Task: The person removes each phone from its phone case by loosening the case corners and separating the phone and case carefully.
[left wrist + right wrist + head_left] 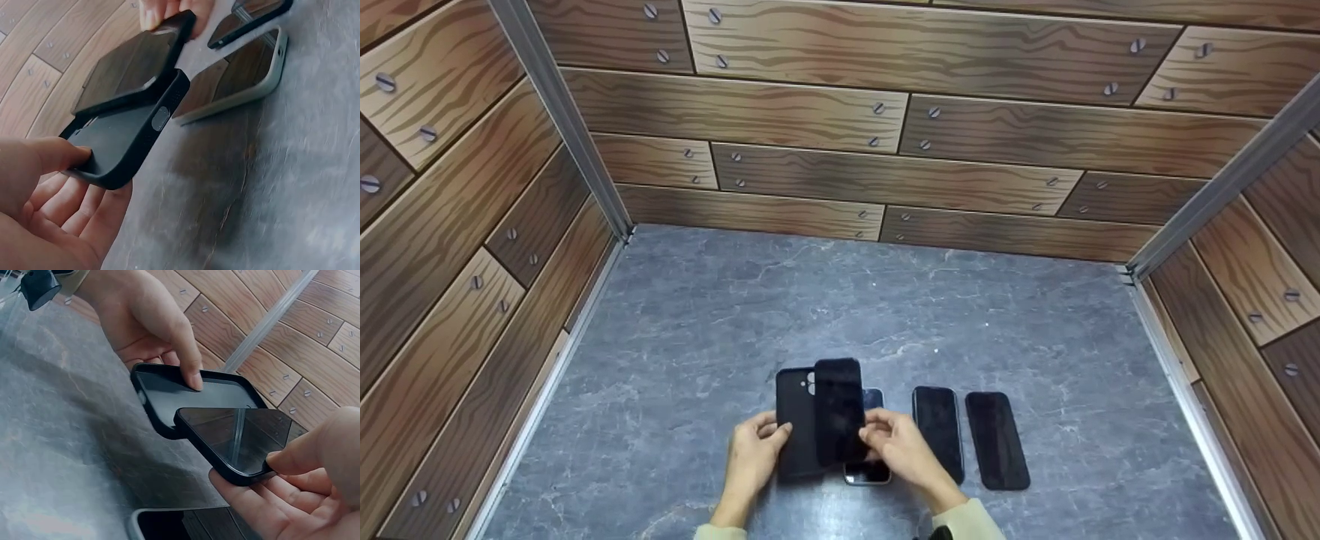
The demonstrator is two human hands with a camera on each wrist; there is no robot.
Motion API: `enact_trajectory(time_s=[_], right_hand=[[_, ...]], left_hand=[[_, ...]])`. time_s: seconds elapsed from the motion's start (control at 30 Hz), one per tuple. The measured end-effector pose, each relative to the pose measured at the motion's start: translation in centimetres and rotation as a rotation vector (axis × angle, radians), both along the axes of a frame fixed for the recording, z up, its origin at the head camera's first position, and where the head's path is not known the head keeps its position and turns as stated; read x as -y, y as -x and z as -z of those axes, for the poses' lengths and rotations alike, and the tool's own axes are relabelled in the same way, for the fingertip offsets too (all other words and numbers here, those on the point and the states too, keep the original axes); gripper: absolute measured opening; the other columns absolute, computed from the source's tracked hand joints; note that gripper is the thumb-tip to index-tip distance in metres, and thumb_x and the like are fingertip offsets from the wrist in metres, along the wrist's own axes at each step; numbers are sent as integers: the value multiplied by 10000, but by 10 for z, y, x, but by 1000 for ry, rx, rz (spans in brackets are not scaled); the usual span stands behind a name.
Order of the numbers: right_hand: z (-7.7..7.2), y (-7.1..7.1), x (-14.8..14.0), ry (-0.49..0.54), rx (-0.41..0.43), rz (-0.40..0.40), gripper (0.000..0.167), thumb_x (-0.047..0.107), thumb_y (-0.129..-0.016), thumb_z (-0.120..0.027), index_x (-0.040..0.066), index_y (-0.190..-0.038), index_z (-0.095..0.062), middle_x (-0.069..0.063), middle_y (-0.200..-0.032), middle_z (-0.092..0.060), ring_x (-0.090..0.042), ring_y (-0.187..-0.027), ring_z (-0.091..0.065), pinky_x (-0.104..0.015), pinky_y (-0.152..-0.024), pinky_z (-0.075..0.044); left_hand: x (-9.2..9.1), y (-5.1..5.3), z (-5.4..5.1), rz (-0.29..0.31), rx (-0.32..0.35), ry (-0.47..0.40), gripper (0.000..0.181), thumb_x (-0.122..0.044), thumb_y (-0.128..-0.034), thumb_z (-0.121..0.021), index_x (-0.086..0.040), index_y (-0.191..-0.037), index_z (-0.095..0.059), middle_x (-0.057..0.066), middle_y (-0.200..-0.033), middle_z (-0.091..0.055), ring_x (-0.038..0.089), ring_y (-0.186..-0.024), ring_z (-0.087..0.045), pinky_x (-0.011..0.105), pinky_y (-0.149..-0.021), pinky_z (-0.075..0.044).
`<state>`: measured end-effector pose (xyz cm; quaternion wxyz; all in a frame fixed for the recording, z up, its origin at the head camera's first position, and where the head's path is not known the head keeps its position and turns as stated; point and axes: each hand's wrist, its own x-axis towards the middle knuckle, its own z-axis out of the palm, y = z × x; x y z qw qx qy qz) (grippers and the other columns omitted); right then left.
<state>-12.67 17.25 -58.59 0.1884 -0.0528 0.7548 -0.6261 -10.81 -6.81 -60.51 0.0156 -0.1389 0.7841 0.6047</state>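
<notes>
My left hand point(754, 454) grips an empty black phone case point(796, 427) by its left side, thumb on the inner face, as the left wrist view shows. A black phone point(840, 412) is pinched at its right edge by my right hand point(901, 448). In the right wrist view the phone point(239, 436) overlaps one long side of the case point(163, 396), tilted and lying outside the case's hollow. Both are held above the table.
A phone with a pale rim point(868, 477) lies on the grey table point(697, 322) partly beneath the held phone. Two more dark phones point(937, 431) point(997, 441) lie to the right. Wood-patterned walls point(810, 112) stand at the back and sides.
</notes>
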Motion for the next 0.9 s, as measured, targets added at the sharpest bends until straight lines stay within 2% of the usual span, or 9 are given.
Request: enact_trajectory(time_s=[0.17,0.37,0.57,0.7,0.9], right_hand=[[0,17,-1,7,0,45,263,10,-938,-549,-120,-1161,-594,-228,-997,-676,-220,-792,-661,-403,-715,-607],[3,33,0,33,48,120,295,3,-946,-547,-150,-1198,-555,-171,-1002,-685,-176,-828,-665,-375,-747,-611],[4,50,5,47,73,171,327,-11,-944,-548,-175,-1224,-507,-146,-995,-644,-158,-848,-630,-355,-753,-610],[4,63,10,66,83,180,347,-5,-951,-543,-184,-1245,-498,-172,-1011,-643,-162,-843,-643,-339,-749,-612],[5,85,19,97,97,165,277,-19,-949,-529,-176,-1178,-536,-162,-968,-658,-177,-813,-666,-354,-761,-616]], left_hand=[[5,8,6,27,-13,69,277,-119,-872,-710,15,-1114,-710,145,-998,-758,208,-923,-724,270,-780,-573],[9,11,13,69,-17,121,251,-100,-869,-705,21,-1088,-715,149,-972,-758,222,-895,-726,339,-783,-584],[10,14,21,87,-9,151,205,-79,-862,-706,15,-1043,-724,142,-939,-758,211,-856,-720,340,-756,-582],[11,14,25,92,0,191,233,-84,-858,-711,34,-1058,-719,152,-950,-755,235,-875,-720,368,-775,-584],[11,14,31,88,40,215,256,-88,-858,-710,55,-1070,-710,179,-974,-748,268,-918,-717,401,-809,-582]])
